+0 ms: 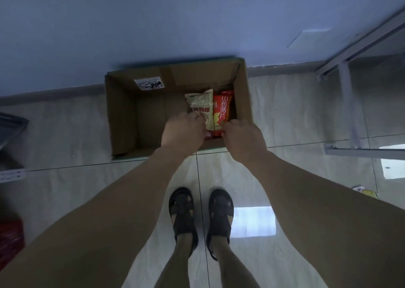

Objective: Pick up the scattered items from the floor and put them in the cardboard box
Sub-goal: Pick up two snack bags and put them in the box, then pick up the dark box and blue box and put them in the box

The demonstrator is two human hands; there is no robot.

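1. Risk: if I let go unevenly, the beige snack packet (200,107) or red chip packet (223,110) could snag the cardboard box (122,116) wall, centre frame.
2. Left hand (183,132) pinches the beige one; right hand (242,137) grips the red one; both arms reach down inside.
3. One stray packet (365,192) waits far right.

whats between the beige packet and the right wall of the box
The red snack bag stands between the beige packet and the cardboard box's right wall, seen in the head view.
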